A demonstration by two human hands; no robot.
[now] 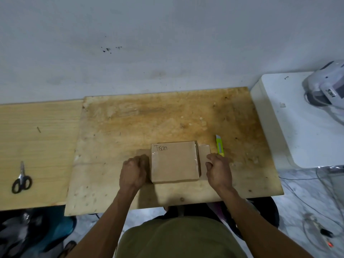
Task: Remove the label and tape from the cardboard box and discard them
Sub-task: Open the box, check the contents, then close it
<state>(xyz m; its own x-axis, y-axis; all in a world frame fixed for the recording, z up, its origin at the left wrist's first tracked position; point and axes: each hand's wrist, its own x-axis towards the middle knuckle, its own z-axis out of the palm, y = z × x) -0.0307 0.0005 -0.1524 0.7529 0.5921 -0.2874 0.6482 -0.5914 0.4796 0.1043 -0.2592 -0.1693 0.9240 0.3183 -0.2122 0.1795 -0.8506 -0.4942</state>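
Plywood bench [130, 127], stained & scuffed, fills the mid view, w/ a paler wood board [37, 146] butted on its left. White unit [290, 127] stands to the right, a grey-white appliance [323, 88] on top. Cardboard box [175, 162] sits near the bench's front edge, centre, side flaps folded out flat to left & right; clear tape [174, 155] glints across its top, and "Tisan" is handwritten at the top-left corner. Left hand [133, 171] is curled closed against the box's left side, over the left flap; can't tell if it's pinching anything. Right hand [218, 168] rests half-curled on the right flap, fingers bent, gripping nothing visible. Black-handled scissors [21, 178] lie well apart on the pale board. Yellow-green utility knife [220, 145] lies just beside the right flap, near the right hand.
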